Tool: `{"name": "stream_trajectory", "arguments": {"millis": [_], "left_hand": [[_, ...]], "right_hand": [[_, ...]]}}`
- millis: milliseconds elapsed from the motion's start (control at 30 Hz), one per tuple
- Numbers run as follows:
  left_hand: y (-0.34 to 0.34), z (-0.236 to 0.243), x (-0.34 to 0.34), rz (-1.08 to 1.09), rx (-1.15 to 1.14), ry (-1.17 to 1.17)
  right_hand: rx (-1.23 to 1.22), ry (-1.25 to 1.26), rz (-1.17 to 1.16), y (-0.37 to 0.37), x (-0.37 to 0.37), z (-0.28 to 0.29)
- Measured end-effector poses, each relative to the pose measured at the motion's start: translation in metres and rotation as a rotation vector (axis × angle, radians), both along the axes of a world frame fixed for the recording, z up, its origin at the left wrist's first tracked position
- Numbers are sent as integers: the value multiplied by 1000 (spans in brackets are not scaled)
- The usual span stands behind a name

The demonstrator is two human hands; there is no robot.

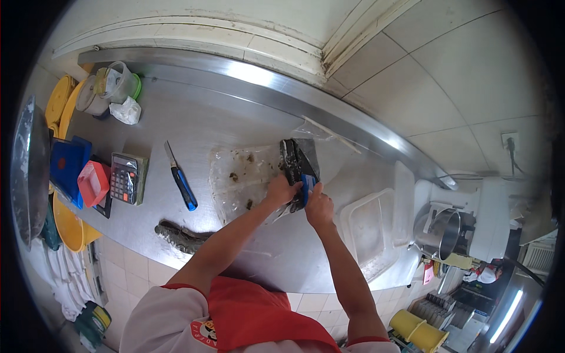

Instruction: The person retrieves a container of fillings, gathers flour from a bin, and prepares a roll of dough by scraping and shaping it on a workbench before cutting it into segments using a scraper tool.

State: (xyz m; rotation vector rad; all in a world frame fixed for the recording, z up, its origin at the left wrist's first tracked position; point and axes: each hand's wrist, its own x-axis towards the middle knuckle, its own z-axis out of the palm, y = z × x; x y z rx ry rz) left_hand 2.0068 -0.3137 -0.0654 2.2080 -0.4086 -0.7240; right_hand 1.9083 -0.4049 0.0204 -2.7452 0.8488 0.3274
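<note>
A: One dark, white-dusted log [176, 237] nearest, at the near edge of the steel counter [176, 100]. No hand on it. Grip status?

B: Right hand [319, 207]: closed round a blue-handled bladed tool [308, 182]. Left hand [283, 191]: fingers curled onto the dark slab [288, 154]. Can't tell if pinching or just pressing.

A: Slab location?

B: Mid-counter, right end of the clear plastic sheet [226, 185]. Blue-handled knife [183, 189] lies left of the sheet, unused.

A: Step?

B: My read: cutting or scraping the slab, mid-stroke. Blade edge hidden.

A: Next move?

B: Probably calls for left steadying, right pressing evenly. Left fingertips sit right beside the tool; watch them. Far left: crumpled white bag [125, 110], out of the way.
</note>
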Motion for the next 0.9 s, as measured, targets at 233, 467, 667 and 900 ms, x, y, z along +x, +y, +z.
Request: {"name": "stream_trajectory", "arguments": {"millis": [233,467,667,900], "left_hand": [[12,-3,-7,12,4,43],[-7,37,-5,27,123,27],[15,-30,-1,47,-293,220],[28,-26,1,196,-546,604]], "right_hand": [[9,-70,-6,19,7,-41],[202,-454,-31,-53,-20,-71],[532,-470,-127,-74,-29,-34],[13,-222,-113,10,23,30]]}}
